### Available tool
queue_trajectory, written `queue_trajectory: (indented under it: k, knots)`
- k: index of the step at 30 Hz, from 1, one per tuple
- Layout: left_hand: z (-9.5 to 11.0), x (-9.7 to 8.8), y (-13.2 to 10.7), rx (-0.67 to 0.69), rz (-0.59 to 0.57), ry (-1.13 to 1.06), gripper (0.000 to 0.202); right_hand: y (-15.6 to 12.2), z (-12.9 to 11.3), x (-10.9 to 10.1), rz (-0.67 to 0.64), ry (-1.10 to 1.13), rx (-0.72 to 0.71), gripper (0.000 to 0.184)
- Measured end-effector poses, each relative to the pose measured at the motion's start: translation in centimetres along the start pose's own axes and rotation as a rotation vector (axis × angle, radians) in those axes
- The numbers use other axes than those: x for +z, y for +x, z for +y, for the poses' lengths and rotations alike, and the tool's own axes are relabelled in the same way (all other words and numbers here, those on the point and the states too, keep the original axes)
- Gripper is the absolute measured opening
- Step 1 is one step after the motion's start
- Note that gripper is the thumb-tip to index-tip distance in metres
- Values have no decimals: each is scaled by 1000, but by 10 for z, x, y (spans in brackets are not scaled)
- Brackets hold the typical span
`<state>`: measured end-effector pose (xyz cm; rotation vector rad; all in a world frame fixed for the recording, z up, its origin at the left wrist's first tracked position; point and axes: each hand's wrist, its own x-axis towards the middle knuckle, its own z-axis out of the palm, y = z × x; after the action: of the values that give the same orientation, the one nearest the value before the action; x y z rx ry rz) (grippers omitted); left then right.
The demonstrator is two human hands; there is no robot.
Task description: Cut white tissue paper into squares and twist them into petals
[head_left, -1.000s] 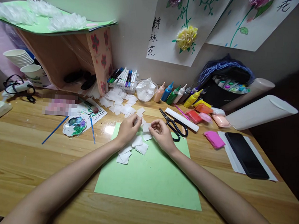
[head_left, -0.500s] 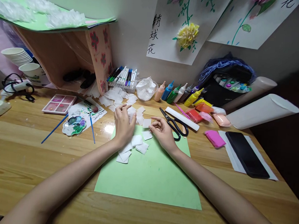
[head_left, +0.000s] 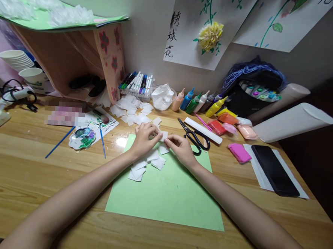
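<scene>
Between my two hands is a small white tissue paper square (head_left: 163,135). My left hand (head_left: 144,139) is closed on its left edge, and my right hand (head_left: 182,150) pinches its right side. Both hands are over the top part of a green sheet of paper (head_left: 167,196). Several more white squares (head_left: 157,162) lie loosely overlapping on the sheet, just below my hands. Behind my left hand a heap of torn white tissue pieces (head_left: 128,105) is spread on the wood. Black-handled scissors (head_left: 192,135) lie right of my right hand, partly over the sheet's corner.
At the back stand a marker box (head_left: 136,87), a clear bowl with white tissue (head_left: 163,97) and several paint bottles (head_left: 194,103). Left are a paint palette (head_left: 82,137) and paintbrushes (head_left: 102,141). A white tube (head_left: 203,130), a pink packet (head_left: 239,153) and a phone (head_left: 275,170) lie right.
My left hand has moved right and taken hold of the left side of the tissue square, which my right hand was holding alone. The right hand has hardly moved.
</scene>
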<state>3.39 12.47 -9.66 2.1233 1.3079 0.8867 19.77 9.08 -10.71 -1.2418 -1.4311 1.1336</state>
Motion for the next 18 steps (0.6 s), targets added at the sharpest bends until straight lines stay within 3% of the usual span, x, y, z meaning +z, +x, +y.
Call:
queue_trajectory:
  k: [7,13,18]
  knots:
    - [2,-1,-3,18,158,16,15,-1,-2,1,67,-81,1,23]
    - [2,0,-4,153,25,8,17,-1,0,0,51,-63,-18,26]
    - [1,3,-6,187,43,14,19,0,3,-1,21,-54,-9,29]
